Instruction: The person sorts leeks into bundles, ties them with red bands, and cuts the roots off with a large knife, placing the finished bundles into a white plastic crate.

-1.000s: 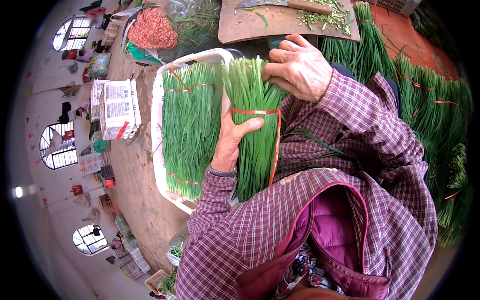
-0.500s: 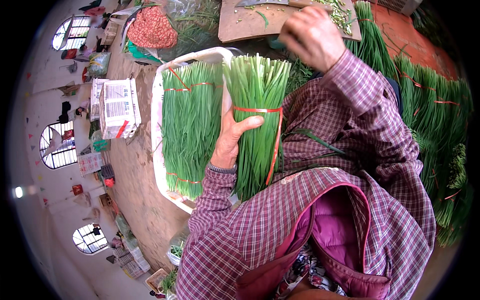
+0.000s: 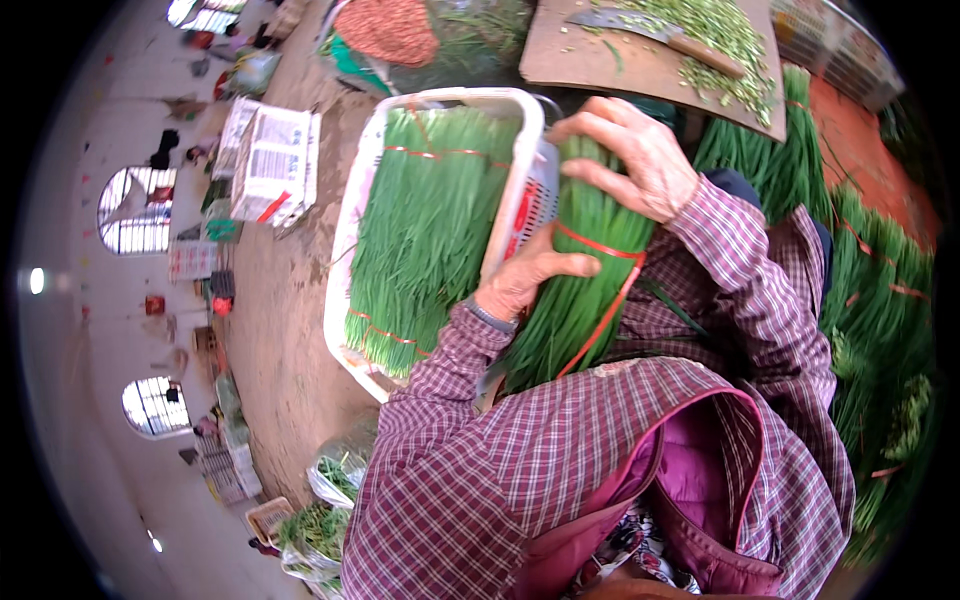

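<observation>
My left hand [image 3: 525, 270] grips a banded bundle of long green leafy stalks [image 3: 565, 330] around its middle, thumb across the front near the red tie. My right hand [image 3: 635, 160] curls over the pale upper end of the same bundle, fingers wrapped round it. Just left of it, a white plastic basket [image 3: 341, 270] holds more bundles of the same greens [image 3: 430, 230] with red ties.
A board [image 3: 555, 60] with a wooden-handled knife [image 3: 705, 55] and chopped pieces lies above. More banded greens [image 3: 870, 340] line the right. Stacked white crates [image 3: 270, 165] stand on the floor [image 3: 280, 340] at left. Bags of greens [image 3: 315, 540] sit low left; small distant people appear behind.
My right hand lifted away from the bundle's top, then came back down around it. The bundle has shifted right and leans more, and the whole view has turned slightly.
</observation>
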Demonstrator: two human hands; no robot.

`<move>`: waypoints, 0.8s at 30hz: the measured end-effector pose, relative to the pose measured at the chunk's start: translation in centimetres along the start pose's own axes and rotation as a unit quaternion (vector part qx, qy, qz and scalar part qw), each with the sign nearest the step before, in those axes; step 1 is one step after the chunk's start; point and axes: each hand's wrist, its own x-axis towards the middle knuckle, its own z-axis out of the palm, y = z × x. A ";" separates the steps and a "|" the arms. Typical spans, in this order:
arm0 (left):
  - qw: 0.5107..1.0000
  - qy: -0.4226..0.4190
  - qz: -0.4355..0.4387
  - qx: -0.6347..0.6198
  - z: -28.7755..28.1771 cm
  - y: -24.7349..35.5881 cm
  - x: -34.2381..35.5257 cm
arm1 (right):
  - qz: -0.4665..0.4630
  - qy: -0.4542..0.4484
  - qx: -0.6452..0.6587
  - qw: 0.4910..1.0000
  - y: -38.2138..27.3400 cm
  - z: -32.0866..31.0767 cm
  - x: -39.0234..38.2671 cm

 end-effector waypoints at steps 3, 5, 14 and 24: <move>0.999 -0.018 -0.013 -0.024 0.8 0.3 -0.3 | 0.052 0.000 0.014 0.999 0.6 -1.1 -0.3; 1.000 -0.020 -0.020 -0.003 1.6 0.6 -0.4 | 0.114 0.009 -0.030 0.993 1.7 -2.4 -0.9; 0.991 -0.124 0.046 0.022 -2.3 2.2 0.3 | -0.170 -0.227 -0.240 0.928 -5.7 -3.3 -0.8; 0.993 -0.049 0.035 0.102 -2.4 8.2 -3.6 | -0.219 -0.057 -0.298 0.927 0.5 -2.4 3.0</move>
